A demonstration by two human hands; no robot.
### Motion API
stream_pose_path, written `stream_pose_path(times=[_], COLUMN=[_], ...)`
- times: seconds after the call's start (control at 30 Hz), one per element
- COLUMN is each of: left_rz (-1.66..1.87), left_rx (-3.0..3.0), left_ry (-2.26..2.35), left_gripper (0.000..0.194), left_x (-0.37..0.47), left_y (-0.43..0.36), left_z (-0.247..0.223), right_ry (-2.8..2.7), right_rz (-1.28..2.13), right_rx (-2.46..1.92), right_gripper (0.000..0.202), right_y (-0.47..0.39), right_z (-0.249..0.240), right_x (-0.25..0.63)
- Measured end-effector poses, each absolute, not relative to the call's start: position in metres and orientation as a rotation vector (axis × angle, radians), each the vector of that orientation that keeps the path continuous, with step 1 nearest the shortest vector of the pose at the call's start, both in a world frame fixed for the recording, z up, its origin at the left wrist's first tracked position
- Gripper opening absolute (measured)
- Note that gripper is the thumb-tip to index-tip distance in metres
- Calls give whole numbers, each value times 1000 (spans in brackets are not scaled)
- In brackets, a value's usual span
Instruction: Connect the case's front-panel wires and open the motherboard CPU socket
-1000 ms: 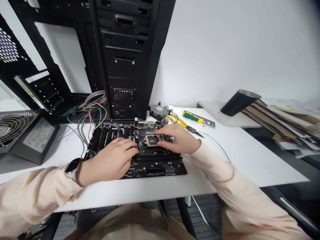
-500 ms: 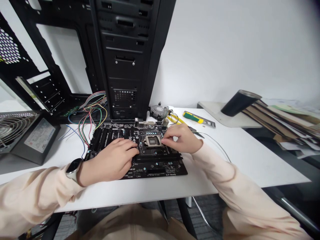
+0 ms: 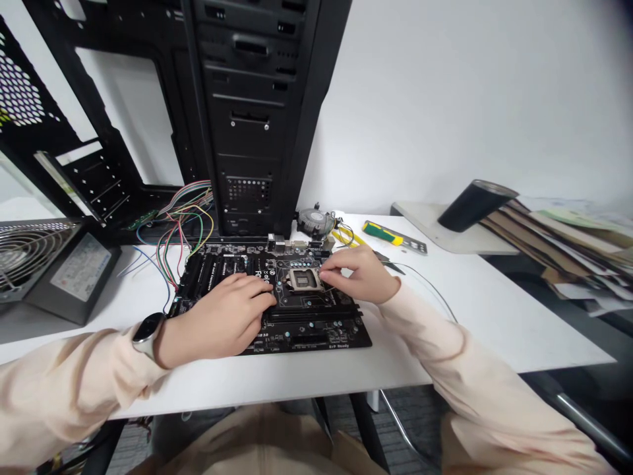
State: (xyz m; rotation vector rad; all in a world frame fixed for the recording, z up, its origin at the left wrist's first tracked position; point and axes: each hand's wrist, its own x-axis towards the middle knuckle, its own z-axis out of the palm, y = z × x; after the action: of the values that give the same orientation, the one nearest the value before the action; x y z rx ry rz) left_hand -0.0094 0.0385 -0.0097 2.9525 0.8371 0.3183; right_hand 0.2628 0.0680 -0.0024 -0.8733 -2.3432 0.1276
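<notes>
A black motherboard (image 3: pixel 306 323) lies flat on the white table. Its CPU socket (image 3: pixel 304 280), with a silver metal frame, sits right of the middle. My left hand (image 3: pixel 225 316) rests on the board left of the socket, fingers laid out over the slots and holding nothing visible. At the socket's right edge, my right hand (image 3: pixel 359 274) pinches thumb and forefinger together on the thin socket lever. The fingertips hide most of that lever.
Behind the board stands a black computer case (image 3: pixel 257 145) with loose coloured wires (image 3: pixel 182 224). A power supply (image 3: pixel 79 270) is at left. A fan cooler (image 3: pixel 315 221), a green-yellow screwdriver (image 3: pixel 382 232), a dark cup (image 3: pixel 475 204) and stacked papers (image 3: pixel 548 244) lie right.
My right fingertips have shifted up slightly at the socket's right edge, still pinched. My left hand stays on the board.
</notes>
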Motion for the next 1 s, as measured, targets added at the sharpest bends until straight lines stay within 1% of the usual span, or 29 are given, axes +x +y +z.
stream_pose_path(times=[0.27, 1.0], left_rz=[323, 339], left_rx=[2964, 2972], left_ry=[833, 830], left_gripper=[32, 32], left_x=[-10, -9], left_y=[38, 38], left_z=[-9, -10], right_ry=[-2173, -2235], right_rz=[11, 215], right_rx=[-1013, -1054], right_gripper=[29, 28], right_y=[67, 68], right_z=[-11, -6], right_x=[255, 259])
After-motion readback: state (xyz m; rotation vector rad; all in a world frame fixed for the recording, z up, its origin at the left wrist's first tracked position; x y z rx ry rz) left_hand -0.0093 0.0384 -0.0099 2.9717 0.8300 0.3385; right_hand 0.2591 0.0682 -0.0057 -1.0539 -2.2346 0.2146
